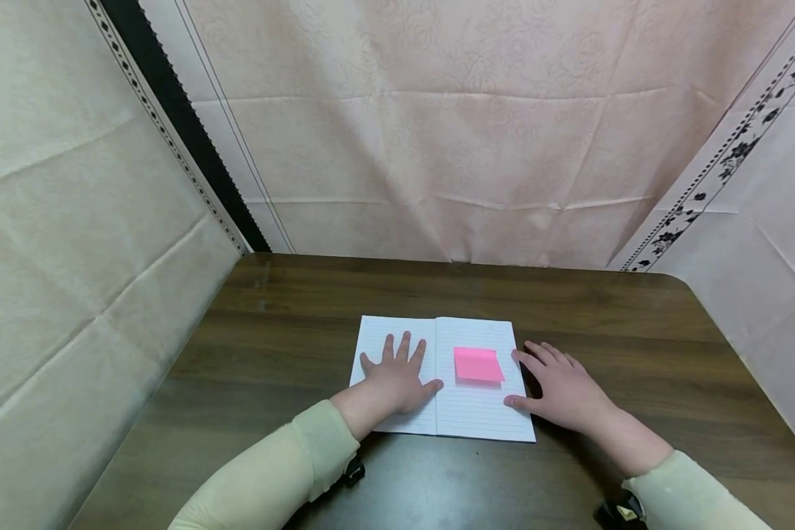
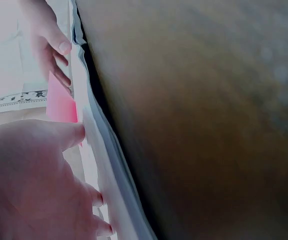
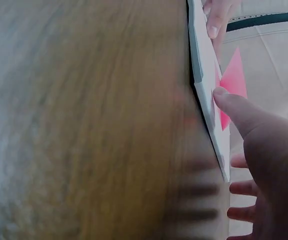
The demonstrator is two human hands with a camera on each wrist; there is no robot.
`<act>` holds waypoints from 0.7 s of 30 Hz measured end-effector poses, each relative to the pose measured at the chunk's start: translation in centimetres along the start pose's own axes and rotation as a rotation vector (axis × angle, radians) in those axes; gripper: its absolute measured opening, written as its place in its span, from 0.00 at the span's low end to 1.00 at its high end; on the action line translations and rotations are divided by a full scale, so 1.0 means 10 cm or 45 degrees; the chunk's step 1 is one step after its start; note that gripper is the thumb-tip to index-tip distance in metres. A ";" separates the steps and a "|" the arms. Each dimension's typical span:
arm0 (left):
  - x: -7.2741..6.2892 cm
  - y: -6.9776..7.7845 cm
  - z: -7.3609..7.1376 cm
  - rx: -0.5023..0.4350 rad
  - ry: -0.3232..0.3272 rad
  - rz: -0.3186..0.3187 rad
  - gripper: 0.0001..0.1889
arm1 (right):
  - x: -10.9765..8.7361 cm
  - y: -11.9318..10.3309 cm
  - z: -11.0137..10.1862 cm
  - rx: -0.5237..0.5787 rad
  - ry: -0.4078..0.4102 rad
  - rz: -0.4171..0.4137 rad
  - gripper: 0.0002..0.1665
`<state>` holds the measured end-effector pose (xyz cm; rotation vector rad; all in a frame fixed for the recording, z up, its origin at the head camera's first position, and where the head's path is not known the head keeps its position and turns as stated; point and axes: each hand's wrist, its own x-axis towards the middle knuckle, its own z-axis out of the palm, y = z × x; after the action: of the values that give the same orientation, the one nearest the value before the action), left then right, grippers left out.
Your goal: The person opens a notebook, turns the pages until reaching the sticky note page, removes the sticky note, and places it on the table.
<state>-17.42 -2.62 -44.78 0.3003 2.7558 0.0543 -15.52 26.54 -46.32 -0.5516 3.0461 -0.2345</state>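
An open lined notebook [image 1: 483, 416] lies flat on the wooden table. On its right page is a pink sticky note [image 1: 477, 366], and the wrist views show part of the pink paper standing up from the page. My left hand [image 1: 397, 379] rests on the left page with fingers spread, its thumb reaching the centre fold. At the right edge of the notebook is my right hand [image 1: 565, 390], fingers extended and apart. Its thumb touches or hovers just over the right page; the right wrist view shows the other fingers [image 3: 243, 213] beyond the page edge.
The brown wooden table [image 1: 291, 353] surrounds the notebook. Pale patterned cloth [image 1: 437, 169] hangs behind the table's far edge, with more cloth at both sides. A dark device is strapped under each wrist.
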 end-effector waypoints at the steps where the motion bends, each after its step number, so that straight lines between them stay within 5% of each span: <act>1: 0.00 0.00 0.00 0.000 0.000 0.001 0.45 | 0.00 -0.01 -0.01 0.002 0.020 -0.010 0.54; 14: -0.01 0.01 -0.04 -0.010 -0.027 -0.007 0.45 | 0.13 -0.36 -0.13 0.011 0.232 -0.242 0.35; 21: -0.01 0.01 -0.04 0.004 -0.023 -0.005 0.45 | 0.22 -0.48 -0.13 -0.258 0.369 -0.503 0.22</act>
<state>-17.41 -2.52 -44.39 0.2949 2.7389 0.0463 -16.02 21.51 -44.29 -1.2381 3.2237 -0.0129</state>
